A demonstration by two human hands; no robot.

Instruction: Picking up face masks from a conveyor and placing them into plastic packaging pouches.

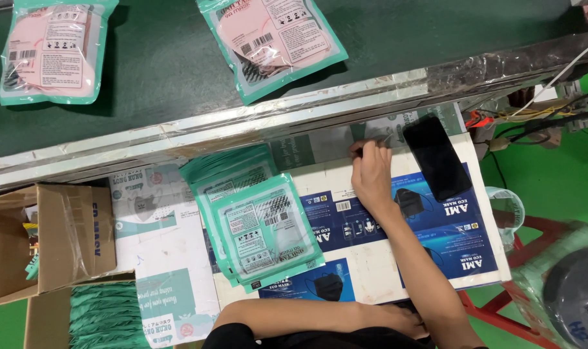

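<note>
My right hand (371, 173) reaches across the work table (371, 271) to its far edge, just under the conveyor's taped rail (242, 123). Its fingers are pinched together and I see nothing between them. A black phone (436, 158) lies just right of that hand on the blue printed carton sheets. My left forearm lies along the table's near edge, and my left hand (404, 320) is partly hidden under my right arm. A fanned stack of flat green-edged mask pouches (258, 226) lies to the left of my right hand.
Two filled pouches with pink masks (52, 52) (274, 42) lie on the dark green conveyor belt (158, 71). An open cardboard box (61, 236) and a box of green packets (106, 317) stand at the left. A red frame (526, 226), a wrapped roll (575, 294) and cables (546, 113) are at the right.
</note>
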